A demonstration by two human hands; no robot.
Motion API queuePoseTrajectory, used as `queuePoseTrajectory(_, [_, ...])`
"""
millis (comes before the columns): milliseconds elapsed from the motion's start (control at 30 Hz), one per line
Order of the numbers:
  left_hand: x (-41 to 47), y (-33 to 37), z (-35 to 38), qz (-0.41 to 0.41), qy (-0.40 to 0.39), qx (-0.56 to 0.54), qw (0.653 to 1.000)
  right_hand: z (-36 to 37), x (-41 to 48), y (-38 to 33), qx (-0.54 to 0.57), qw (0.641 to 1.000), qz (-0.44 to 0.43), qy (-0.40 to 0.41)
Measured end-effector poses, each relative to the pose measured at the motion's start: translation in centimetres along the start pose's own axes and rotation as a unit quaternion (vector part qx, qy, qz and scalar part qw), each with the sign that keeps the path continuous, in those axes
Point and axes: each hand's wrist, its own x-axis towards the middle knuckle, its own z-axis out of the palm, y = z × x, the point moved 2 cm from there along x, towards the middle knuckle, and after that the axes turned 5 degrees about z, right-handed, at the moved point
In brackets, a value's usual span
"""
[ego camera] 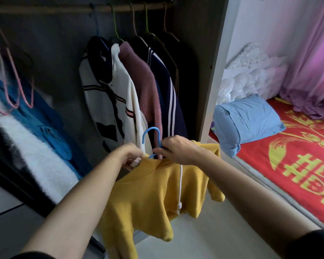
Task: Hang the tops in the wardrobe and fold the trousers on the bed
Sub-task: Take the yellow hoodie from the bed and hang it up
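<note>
A yellow hoodie (153, 199) with a white drawstring hangs in front of me, low before the open wardrobe. My left hand (132, 156) pinches its neckline at the left. My right hand (178, 149) grips the blue hanger (151, 136), whose hook sticks up above the collar while its lower part sits inside the neck. Above, the wardrobe rail (82, 8) carries several hung tops (131, 86): white patterned, cream, mauve and navy striped. The bed (297, 157) with a red and yellow cover lies to the right.
A grey wardrobe side panel (211, 75) stands between the rail and the bed. Pink empty hangers (17, 85) and blue and white fluffy garments (37, 146) fill the wardrobe's left. A blue pillow (247, 120), white bedding and purple curtains (310, 62) sit at the bed's head.
</note>
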Motion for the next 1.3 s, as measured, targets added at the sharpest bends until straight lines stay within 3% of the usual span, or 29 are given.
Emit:
queuePoseTrajectory(100, [0.8, -0.3, -1.2, 0.107, 0.122, -0.143, 0.976, 0.4, 0.2, 2.6, 0.004, 0.993, 0.103, -0.053])
queuePoseTrajectory(200, [-0.4, 0.0, -1.2, 0.211, 0.101, -0.159, 0.959, 0.5, 0.8, 4.6, -0.020, 0.981, 0.161, -0.106])
queuePoseTrajectory(333, [-2.4, 0.0, -0.2, 0.305, 0.130, -0.115, 0.937, -1.0, 2.4, 4.9, 0.081, 0.978, 0.184, 0.053])
queuePoseTrajectory(433, [-2.3, -0.8, -1.1, 0.303, 0.167, -0.024, 0.938, -1.6, 3.1, 4.7, 0.075, 0.981, 0.177, -0.001])
queuePoseTrajectory(533, [-1.9, -1.1, -2.2, 0.255, 0.151, 0.126, 0.947, -1.7, 2.8, 3.5, 0.087, 0.988, 0.124, -0.019])
queuePoseTrajectory(667, [-1.2, -0.7, -2.7, 0.241, 0.133, 0.141, 0.951, -2.1, 2.6, 1.6, 0.091, 0.995, 0.049, -0.010])
queuePoseTrajectory(733, [-0.7, -0.1, -2.6, 0.255, 0.163, 0.149, 0.941, -2.9, 2.4, 1.3, 0.101, 0.994, 0.031, -0.002])
queuePoseTrajectory(833, [-0.9, 0.9, -2.5, 0.296, 0.261, 0.083, 0.915, -3.7, 1.2, 3.1, 0.098, 0.991, 0.052, 0.081])
queuePoseTrajectory(933, [-0.6, 1.0, -2.5, 0.299, 0.318, 0.057, 0.898, -3.2, -1.0, 6.4, 0.021, 0.973, 0.175, 0.152])
queuePoseTrajectory(1000, [-0.5, 1.3, -2.4, 0.283, 0.324, 0.049, 0.902, -2.4, -1.9, 7.3, -0.016, 0.962, 0.212, 0.172])
queuePoseTrajectory(1133, [-1.3, 2.4, -1.4, 0.250, 0.348, 0.118, 0.896, -1.8, -1.2, 6.6, 0.005, 0.954, 0.226, 0.195])
queuePoseTrajectory(1300, [-2.0, 2.5, -2.1, 0.229, 0.395, 0.129, 0.880, -0.9, -1.4, 3.1, 0.141, 0.920, 0.150, 0.335])
